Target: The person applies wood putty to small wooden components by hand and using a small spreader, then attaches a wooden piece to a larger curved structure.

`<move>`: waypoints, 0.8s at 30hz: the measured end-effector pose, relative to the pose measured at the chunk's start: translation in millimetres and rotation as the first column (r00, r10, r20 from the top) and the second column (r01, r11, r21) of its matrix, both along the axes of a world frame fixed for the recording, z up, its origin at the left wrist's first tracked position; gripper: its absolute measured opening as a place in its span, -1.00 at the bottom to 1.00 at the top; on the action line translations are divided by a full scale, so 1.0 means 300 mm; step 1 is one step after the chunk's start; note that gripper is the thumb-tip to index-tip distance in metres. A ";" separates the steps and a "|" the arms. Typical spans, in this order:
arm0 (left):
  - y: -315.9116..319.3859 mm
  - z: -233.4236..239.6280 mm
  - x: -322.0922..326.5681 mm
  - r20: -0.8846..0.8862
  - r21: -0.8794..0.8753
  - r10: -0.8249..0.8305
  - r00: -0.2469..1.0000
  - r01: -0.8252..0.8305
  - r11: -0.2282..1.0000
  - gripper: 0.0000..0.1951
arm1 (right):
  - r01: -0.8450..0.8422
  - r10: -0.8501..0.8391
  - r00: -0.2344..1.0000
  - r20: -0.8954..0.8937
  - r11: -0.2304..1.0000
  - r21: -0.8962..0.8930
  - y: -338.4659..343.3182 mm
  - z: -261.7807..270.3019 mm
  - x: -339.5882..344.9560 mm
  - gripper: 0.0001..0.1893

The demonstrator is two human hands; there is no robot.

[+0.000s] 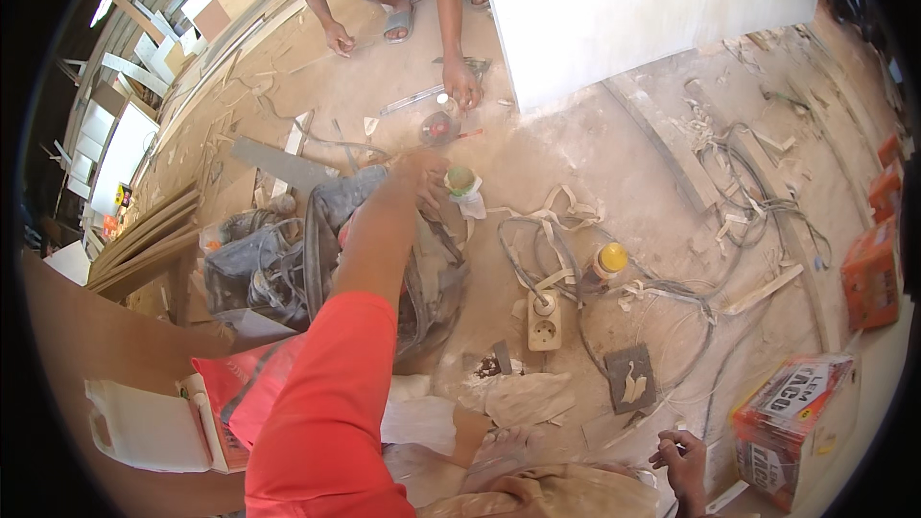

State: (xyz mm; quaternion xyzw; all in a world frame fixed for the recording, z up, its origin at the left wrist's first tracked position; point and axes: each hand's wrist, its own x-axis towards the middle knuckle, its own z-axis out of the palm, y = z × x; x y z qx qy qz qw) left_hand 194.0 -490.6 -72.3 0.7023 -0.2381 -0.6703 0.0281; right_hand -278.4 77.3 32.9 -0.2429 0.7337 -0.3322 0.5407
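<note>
My left hand (429,181) reaches forward over a worn, dusty tool bag (424,295). Its fingers are bent down near a round green item (460,180) with white wrapping under it; whether it grips anything is unclear. Lower right, my right hand (680,455) hangs near my knee with fingers curled, and no held object shows. A yellow-capped bottle (611,259) stands among cables, near a power socket block (544,324) with one plug in it. Beyond my left hand lies a dark reddish container (439,128). A dark square pad (631,378) rests on the floor.
Across from me a co-worker crouches, one hand (461,83) by a small white-capped bottle (444,99). A large white panel (647,7) stands at upper right. Loose cables (748,173) and wood strips (662,137) litter the right. Orange boxes (781,417) line the right edge; a white jerrycan (147,424) lies lower left.
</note>
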 end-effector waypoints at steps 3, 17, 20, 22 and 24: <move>-0.047 0.081 -0.038 0.057 -0.196 -0.068 0.996 0.078 0.977 -0.39 | 0.020 -0.020 0.997 -0.078 1.000 -0.002 0.009 -0.004 -0.032 -0.80; -0.349 0.179 -0.125 0.861 -0.483 -0.085 0.501 0.859 0.171 -0.54 | -0.024 0.016 0.996 0.091 0.996 0.086 0.083 -0.088 -0.111 -0.61; -0.332 0.149 -0.185 0.846 -0.520 -0.045 0.532 0.840 0.156 -0.61 | 0.134 -0.141 0.987 0.077 0.987 0.089 0.032 -0.055 -0.082 -0.82; -0.328 0.142 -0.230 0.870 -0.484 -0.038 0.492 0.866 0.125 -0.65 | 0.128 -0.134 0.989 0.057 0.987 0.102 0.017 -0.052 -0.082 -0.85; -0.314 0.142 -0.218 0.889 -0.457 0.015 0.457 0.887 0.061 -0.72 | 0.159 -0.168 0.981 0.100 0.982 0.099 -0.022 -0.054 -0.075 -0.84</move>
